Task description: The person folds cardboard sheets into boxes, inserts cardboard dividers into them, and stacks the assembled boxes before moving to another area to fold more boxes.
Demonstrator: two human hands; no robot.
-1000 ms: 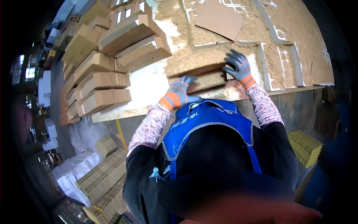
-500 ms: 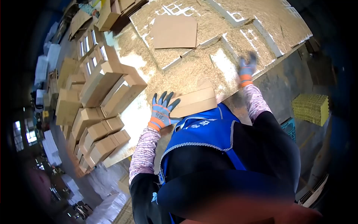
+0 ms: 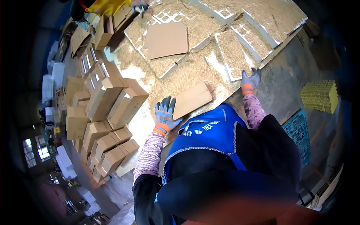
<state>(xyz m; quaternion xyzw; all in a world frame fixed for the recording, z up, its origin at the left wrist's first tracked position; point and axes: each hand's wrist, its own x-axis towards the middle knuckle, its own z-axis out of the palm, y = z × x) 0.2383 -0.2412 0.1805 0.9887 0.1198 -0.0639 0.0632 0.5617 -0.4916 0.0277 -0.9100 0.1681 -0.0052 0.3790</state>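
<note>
Left hand (image 3: 164, 115): open, fingers extended, against the box's (image 3: 193, 100) end, not gripping. Box lies near the table's (image 3: 145, 109) edge. Your right hand (image 3: 251, 79) – part-open, no hold visible – is by the slab's (image 3: 233, 54) corner. Risk: uneven push – box skews off the edge.

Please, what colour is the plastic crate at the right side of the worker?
The plastic crate is light blue; the head view shows it.

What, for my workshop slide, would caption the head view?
Grey-and-orange gloved left hand beside a long brown cardboard piece, gloved right hand by a tan-topped white slab.
</note>
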